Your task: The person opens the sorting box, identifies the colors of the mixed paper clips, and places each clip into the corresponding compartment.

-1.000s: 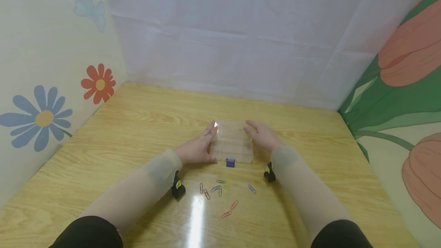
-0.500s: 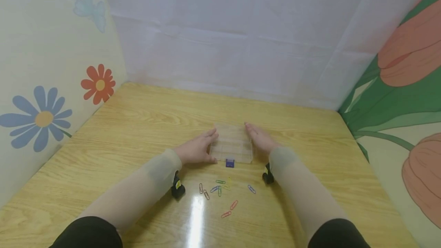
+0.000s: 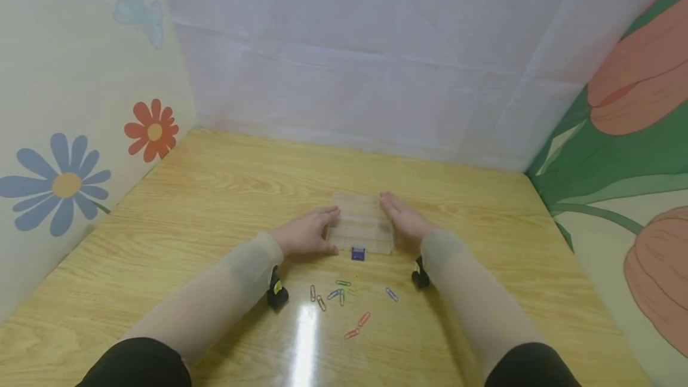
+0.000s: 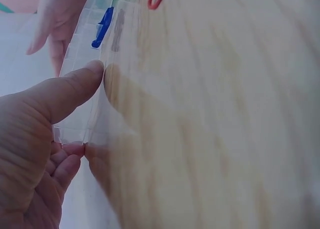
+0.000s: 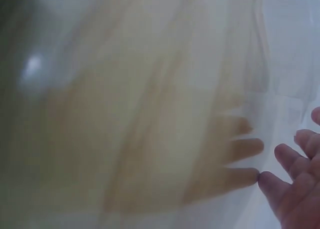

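A clear plastic compartment box (image 3: 361, 239) lies mid-table, with a blue latch (image 3: 358, 254) on its near side. My left hand (image 3: 305, 233) holds the box's left end. In the left wrist view its thumb (image 4: 75, 91) lies along the latch side while other fingers curl at the end wall. Along the opposite end, my right hand (image 3: 407, 218) has its fingers extended, fingertips near the far corner. The right wrist view shows that hand (image 5: 300, 184) with fingers spread beside the transparent wall. No paper clips show inside the box.
Several paper clips lie in front of the box: brown (image 3: 313, 293), green (image 3: 342, 297), yellow (image 3: 352, 291), blue (image 3: 392, 294) and red (image 3: 352, 334). A white cloth (image 3: 344, 58) hangs behind the wooden table (image 3: 242, 178). Patterned panels (image 3: 64, 88) flank it.
The box's far edge now shows slightly lower in the head view, and the glare at its far left corner is gone. The left fingertips have moved slightly nearer; the clips stay put.
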{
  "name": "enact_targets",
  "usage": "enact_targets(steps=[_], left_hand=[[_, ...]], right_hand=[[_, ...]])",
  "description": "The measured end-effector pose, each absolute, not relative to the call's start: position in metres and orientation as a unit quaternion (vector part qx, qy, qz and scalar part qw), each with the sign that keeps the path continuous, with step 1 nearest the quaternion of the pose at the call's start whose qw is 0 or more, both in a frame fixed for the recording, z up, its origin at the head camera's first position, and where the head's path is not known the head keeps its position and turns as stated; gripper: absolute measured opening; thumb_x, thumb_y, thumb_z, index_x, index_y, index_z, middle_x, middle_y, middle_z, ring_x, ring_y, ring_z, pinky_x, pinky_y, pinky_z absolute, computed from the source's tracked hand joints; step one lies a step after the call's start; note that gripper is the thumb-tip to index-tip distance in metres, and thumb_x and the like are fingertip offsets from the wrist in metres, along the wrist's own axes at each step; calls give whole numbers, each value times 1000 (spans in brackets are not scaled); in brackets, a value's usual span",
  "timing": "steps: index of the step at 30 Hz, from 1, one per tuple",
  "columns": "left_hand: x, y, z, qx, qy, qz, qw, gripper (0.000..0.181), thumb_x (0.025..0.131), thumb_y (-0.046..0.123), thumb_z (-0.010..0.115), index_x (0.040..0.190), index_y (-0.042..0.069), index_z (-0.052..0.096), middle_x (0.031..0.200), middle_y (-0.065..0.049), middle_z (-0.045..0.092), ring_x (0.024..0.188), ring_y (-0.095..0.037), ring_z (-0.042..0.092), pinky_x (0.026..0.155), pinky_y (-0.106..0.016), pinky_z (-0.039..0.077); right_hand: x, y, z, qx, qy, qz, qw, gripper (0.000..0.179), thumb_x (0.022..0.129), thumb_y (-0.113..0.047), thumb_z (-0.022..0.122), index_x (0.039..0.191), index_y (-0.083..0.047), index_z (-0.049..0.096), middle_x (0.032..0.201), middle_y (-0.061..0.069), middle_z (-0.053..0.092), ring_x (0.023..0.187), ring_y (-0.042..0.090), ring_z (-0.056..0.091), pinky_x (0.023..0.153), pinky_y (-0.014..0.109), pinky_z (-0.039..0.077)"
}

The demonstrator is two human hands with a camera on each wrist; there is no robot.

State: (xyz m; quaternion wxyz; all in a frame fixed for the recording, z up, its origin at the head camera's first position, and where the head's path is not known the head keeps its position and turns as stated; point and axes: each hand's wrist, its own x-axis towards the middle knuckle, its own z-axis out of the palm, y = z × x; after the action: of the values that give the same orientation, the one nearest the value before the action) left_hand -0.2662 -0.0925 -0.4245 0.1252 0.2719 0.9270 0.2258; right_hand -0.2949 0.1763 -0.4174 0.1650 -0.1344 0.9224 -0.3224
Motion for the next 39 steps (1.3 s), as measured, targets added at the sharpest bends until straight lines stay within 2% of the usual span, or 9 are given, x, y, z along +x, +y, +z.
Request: enact_targets(steps=[8,15,23,31,39], left_hand=[[-267,-92,-423,269,929,222,125,95,77,43,78,150,5,30,155,-10,29,141,-27,28,117,-41,21],[-267,-92,-423,270,928,223,127,94,77,42,78,149,5,31,154,-11,31,141,-28,29,117,-41,21],[-267,-91,-423,266,928,227,130,94,77,42,78,150,6,31,154,-11,31,141,-29,29,117,-42,22],[-268,-90,-424,267,929,222,128,94,77,43,78,150,7,31,154,-10,31,141,-28,29,116,-42,22],[-268,-91,-425,264,930,222,126,94,77,42,78,150,7,30,154,-10,31,140,-28,30,116,-41,22]], right_hand=[[-282,184,-408,-156,925,-313,145,62,103,-49,21,155,-13,17,161,7,8,147,25,7,118,46,6],[-264,193,-404,-190,938,-280,76,54,104,-39,37,150,-12,32,155,11,30,142,31,25,117,51,17],[-229,192,-396,-238,940,-244,26,49,95,-40,58,138,-17,52,139,11,48,127,32,44,108,53,34],[-191,193,-406,-296,927,-227,38,35,86,-29,72,117,-15,68,116,0,63,109,21,56,98,44,45],[-175,200,-417,-298,922,-237,75,33,80,-32,76,108,-15,72,102,-8,64,96,13,56,88,39,47]])
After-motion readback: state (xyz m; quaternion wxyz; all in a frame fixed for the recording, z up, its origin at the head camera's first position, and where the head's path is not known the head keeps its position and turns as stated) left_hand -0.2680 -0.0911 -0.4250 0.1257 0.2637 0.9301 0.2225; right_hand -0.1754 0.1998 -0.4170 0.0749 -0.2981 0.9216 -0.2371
